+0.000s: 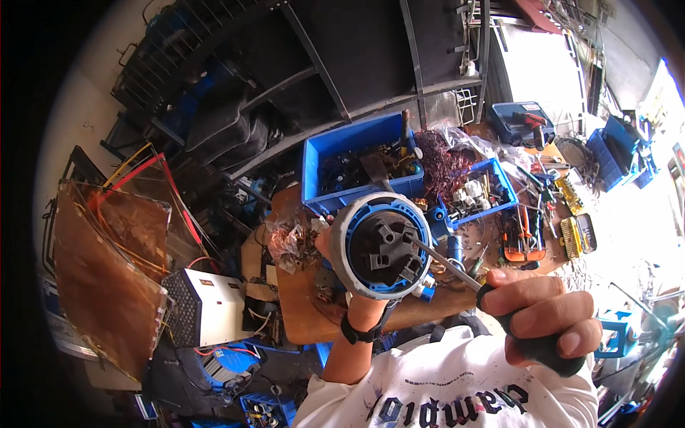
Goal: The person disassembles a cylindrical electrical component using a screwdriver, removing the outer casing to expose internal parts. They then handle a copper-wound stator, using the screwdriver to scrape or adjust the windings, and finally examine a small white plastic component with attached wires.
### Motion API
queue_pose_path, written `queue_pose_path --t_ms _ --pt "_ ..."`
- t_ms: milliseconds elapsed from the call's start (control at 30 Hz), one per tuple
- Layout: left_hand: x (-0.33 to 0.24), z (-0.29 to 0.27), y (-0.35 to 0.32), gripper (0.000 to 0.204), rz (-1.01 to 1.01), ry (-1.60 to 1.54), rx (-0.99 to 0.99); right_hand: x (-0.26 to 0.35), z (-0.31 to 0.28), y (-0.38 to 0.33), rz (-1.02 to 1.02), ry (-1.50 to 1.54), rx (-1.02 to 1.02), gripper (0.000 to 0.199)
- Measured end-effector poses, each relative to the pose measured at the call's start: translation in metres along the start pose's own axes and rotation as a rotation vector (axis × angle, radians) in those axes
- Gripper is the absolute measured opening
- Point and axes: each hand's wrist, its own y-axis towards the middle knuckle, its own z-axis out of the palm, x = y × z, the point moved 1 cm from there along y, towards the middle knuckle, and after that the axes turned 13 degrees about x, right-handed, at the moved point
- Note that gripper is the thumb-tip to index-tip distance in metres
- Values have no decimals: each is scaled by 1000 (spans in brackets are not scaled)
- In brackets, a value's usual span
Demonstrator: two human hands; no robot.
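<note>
My left hand [325,243] grips a large round industrial connector [351,282] from below and behind, its open face turned up toward me. This connector has a grey outer ring, a blue inner ring and a black insert with several raised terminal blocks. Most of the left palm is hidden beneath it. In my right hand [539,314] is a screwdriver [457,271], the fingers wrapped round its black handle. The metal shaft points left, and its tip reaches the right side of the black insert; whether it touches a screw I cannot tell.
Beyond the connector, a blue bin [310,171] of dark parts and a smaller blue tray [510,187] of fittings stand on the wooden table [307,307]. An orange tool case [524,246] lies to the right. A white metal box [214,307] and a brown sheet [107,278] are at left.
</note>
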Motion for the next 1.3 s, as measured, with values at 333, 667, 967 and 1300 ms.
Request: queue_pose_path --t_ms 333,667,967,1300 --pt "-5 -4 -7 91 -23 -12 23 14 0 -11 -58 -26 -23 56" --pt "-9 -5 -12 88 -30 -17 34 28 -11 -17 -56 77 77 48" --pt "-13 -3 -12 86 -21 -18 27 34 0 -22 -40 1 -57 51" --pt "-13 7 -7 83 21 -27 -2 23 2 -11 -40 -207 162 50"
